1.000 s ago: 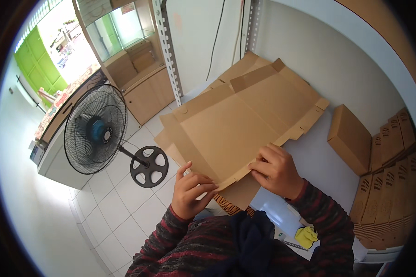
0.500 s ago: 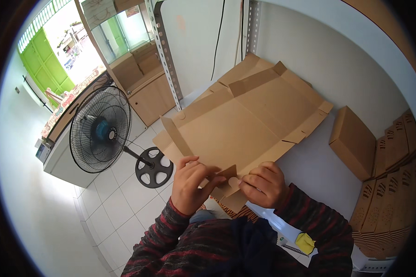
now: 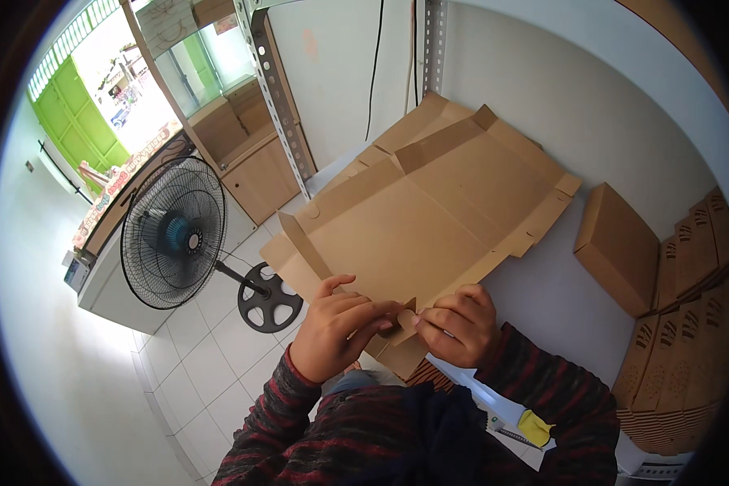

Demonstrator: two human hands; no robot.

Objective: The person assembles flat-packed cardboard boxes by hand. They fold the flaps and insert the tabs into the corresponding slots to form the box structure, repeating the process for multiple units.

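1. A large flat die-cut cardboard box blank point(image 3: 437, 219) lies spread on the white counter point(image 3: 559, 300), its near edge hanging just over the counter's front toward the person.
2. The left hand point(image 3: 336, 336) sits at the blank's near edge, fingers curled and pinched on a small cardboard tab point(image 3: 403, 317) that stands up from the edge.
3. The right hand point(image 3: 458, 324) is just beside it, fingers bent and closed on the same tab from the other side; the two hands' fingertips nearly meet.
4. A narrow side flap point(image 3: 300, 243) on the blank's left end stands tilted up; the far flaps lean against the white wall.
5. A closed, folded cardboard box point(image 3: 620, 247) rests on the counter to the right, apart from the blank.
6. Stacks of flat printed cardboard blanks point(image 3: 680, 340) fill the right edge of the counter.
7. A yellow-tipped tool point(image 3: 533, 427) lies near the counter's front edge by the right sleeve.
8. On the tiled floor to the left stands a black pedestal fan point(image 3: 174, 235) beside a metal shelf upright point(image 3: 275, 89).
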